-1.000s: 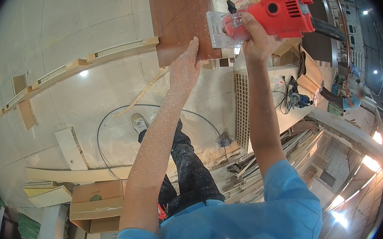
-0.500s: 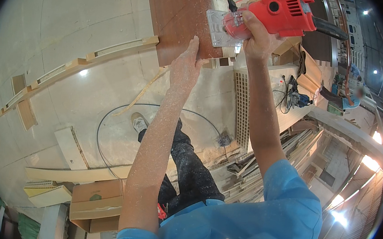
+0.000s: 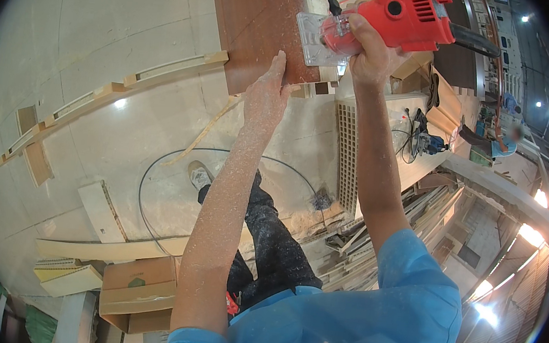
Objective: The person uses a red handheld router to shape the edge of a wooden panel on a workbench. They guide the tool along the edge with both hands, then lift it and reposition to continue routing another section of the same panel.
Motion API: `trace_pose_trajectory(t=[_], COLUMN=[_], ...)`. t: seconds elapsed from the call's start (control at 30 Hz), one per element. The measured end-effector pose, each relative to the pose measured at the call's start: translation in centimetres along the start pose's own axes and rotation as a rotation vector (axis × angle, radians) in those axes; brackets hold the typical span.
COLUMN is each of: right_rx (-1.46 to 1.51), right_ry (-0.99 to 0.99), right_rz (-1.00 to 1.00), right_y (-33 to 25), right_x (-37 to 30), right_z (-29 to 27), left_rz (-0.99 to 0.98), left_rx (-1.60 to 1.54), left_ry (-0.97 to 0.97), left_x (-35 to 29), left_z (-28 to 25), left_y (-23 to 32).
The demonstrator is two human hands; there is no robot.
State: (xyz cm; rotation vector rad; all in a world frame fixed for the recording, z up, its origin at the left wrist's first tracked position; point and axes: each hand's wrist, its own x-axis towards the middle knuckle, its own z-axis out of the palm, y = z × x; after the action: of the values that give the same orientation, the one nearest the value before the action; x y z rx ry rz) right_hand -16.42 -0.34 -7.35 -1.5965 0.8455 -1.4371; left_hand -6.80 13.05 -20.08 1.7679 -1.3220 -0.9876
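A red trim router (image 3: 395, 18) with a clear plastic base (image 3: 313, 40) is gripped in my right hand (image 3: 370, 54). Its base sits against the right edge of a reddish-brown wood panel (image 3: 252, 20), and a dark cable leaves its far right end. Flat on the panel's near end lies my left hand (image 3: 266, 96), fingers stretched out, holding nothing. Pale dust covers my left forearm. The router's cutting bit cannot be made out.
Wooden strips (image 3: 110, 95) lie on the tiled floor at left. A dark hose (image 3: 144, 185) loops around my foot. An open cardboard box (image 3: 137, 294) stands near left. At right are a blue power tool (image 3: 430, 144), a scrap pile (image 3: 371, 267) and another person (image 3: 505, 146) farther off.
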Motion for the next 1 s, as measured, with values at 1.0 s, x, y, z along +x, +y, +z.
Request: trace_pose_trajectory(t=[1.0], right_rx=[0.003], right_ry=[0.003], right_rz=[0.061], right_y=[1.0], right_x=[0.3], right_z=[-0.4], left_rz=[0.005], left_rx=[-0.041], left_ry=[0.010], left_x=[-0.1], left_z=[-0.4], left_y=[0.3])
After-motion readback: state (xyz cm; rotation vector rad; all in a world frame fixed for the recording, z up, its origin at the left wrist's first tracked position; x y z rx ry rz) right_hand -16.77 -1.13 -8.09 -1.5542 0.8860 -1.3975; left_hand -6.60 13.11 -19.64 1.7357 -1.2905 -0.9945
